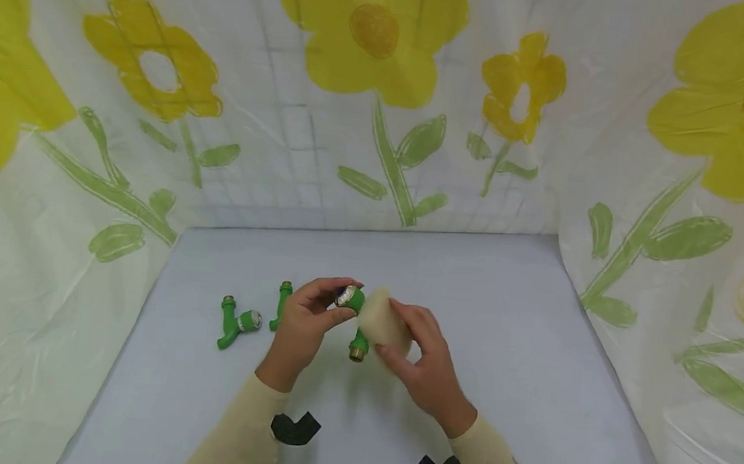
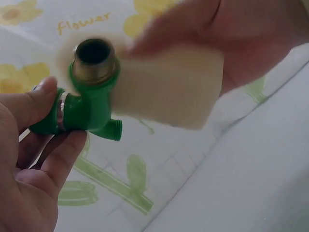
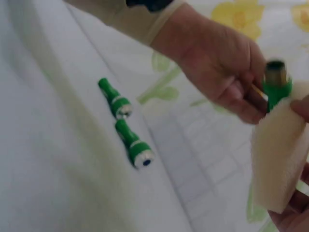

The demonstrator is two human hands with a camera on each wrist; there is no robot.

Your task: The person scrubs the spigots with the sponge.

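My left hand (image 1: 302,325) grips a green tap (image 2: 96,106) by its knob, with thumb and fingers around it. The tap's brass threaded inlet faces the camera in the left wrist view, and its short spout points off to the side. In my right hand (image 1: 428,364) is a cream-coloured sponge (image 1: 379,321), pinched between thumb and fingers. This sponge (image 3: 277,154) overlaps the tap's body, hiding part of it in the head view. It looks blurred in the left wrist view.
Two more green taps lie on the pale table (image 1: 508,330) left of my hands: one farther left (image 1: 229,326), the other (image 1: 283,304) partly behind my left hand. A flower-painted white sheet (image 1: 217,198) hangs around the table's back and sides.
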